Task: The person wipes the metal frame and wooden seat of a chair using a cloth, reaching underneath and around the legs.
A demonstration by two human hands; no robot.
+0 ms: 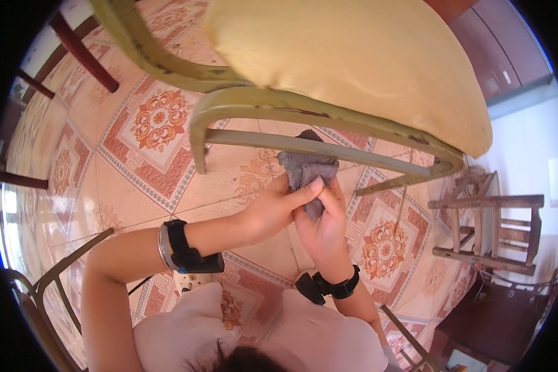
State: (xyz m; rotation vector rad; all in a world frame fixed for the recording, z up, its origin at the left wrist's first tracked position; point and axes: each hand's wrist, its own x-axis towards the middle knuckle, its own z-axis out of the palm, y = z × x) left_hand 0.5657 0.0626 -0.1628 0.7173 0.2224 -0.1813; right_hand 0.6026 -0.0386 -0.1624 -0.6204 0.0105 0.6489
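A crumpled grey cloth (315,171) is pinched between my left hand (273,207) and my right hand (323,228), which meet with the thumbs close together. The cloth lies against a grey-green stretcher bar (255,140) of a chair, and a darker bit of it shows past the bar's far side. Whether it wraps all the way round the bar I cannot tell. The chair has a green-painted frame (269,103) with chipped, dark patches and a yellow padded seat (353,60). Some of my fingers are hidden behind the cloth.
Patterned floor tiles (158,118) spread beneath. On the right stand a wooden stool-like frame (488,202) and a dark brown chair (497,311). A metal-framed chair (58,274) is at the left, and a dark red furniture leg (86,53) at upper left.
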